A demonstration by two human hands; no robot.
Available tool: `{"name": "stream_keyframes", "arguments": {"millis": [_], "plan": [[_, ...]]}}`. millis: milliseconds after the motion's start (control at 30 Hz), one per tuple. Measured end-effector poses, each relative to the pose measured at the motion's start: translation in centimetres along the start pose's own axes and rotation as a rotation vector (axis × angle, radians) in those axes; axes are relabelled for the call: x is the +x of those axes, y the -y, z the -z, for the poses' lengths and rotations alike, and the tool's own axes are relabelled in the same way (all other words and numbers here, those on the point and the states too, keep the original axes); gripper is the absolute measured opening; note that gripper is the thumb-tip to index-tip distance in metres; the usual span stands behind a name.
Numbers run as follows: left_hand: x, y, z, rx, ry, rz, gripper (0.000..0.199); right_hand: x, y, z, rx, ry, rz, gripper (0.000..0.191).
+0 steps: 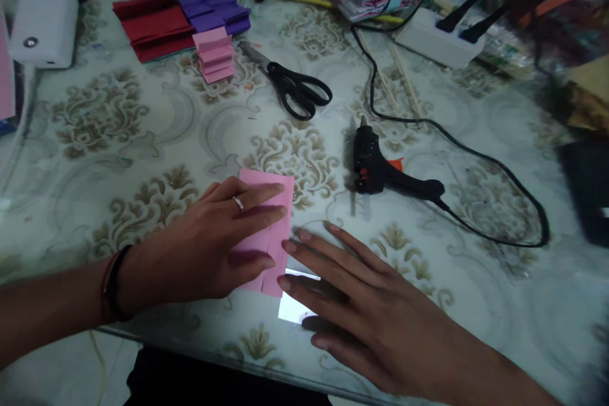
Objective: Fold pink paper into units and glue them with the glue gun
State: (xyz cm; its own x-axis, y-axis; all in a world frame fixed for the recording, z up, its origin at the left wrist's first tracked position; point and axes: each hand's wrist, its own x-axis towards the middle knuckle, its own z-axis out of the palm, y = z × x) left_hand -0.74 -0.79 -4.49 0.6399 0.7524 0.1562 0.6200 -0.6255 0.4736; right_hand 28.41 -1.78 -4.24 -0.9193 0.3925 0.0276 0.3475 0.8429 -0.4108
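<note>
A pink sheet of paper (280, 235) with crease lines lies flat near the front edge of the table. Spread across it, my left hand (223, 238) rests with its fingers apart, a ring on one of them. My right hand (366, 304) is at the paper's right side, fingers stretched out and their tips at its edge. Beneath the right fingers a bright white patch (295, 304) shows on the tabletop; I cannot tell whether it is paper or a reflection. Neither hand grips anything.
Black scissors (297, 87) lie beyond the paper, beside a small pleated pink paper (215, 56). Folded red paper (155, 25) and purple paper (212, 7) sit at the back left. A glue gun (380, 168) with a trailing cord lies right, near a power strip (440, 38).
</note>
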Motion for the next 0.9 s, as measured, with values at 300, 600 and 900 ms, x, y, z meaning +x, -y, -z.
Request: {"name": "stream_keyframes", "arguments": {"millis": [300, 600, 900], "plan": [[-0.2, 0.2, -0.1, 0.018, 0.013, 0.005, 0.044, -0.1, -0.1, -0.5, -0.016, -0.014, 0.012, 0.046], [-0.3, -0.8, -0.4, 0.265, 0.117, -0.012, 0.06, -0.1, -0.4, -0.9, -0.019, -0.02, 0.023, 0.049], [-0.2, -0.8, -0.5, 0.377, 0.143, -0.046, 0.065, -0.1, -0.2, -0.9, -0.025, 0.001, 0.024, 0.052]]}}
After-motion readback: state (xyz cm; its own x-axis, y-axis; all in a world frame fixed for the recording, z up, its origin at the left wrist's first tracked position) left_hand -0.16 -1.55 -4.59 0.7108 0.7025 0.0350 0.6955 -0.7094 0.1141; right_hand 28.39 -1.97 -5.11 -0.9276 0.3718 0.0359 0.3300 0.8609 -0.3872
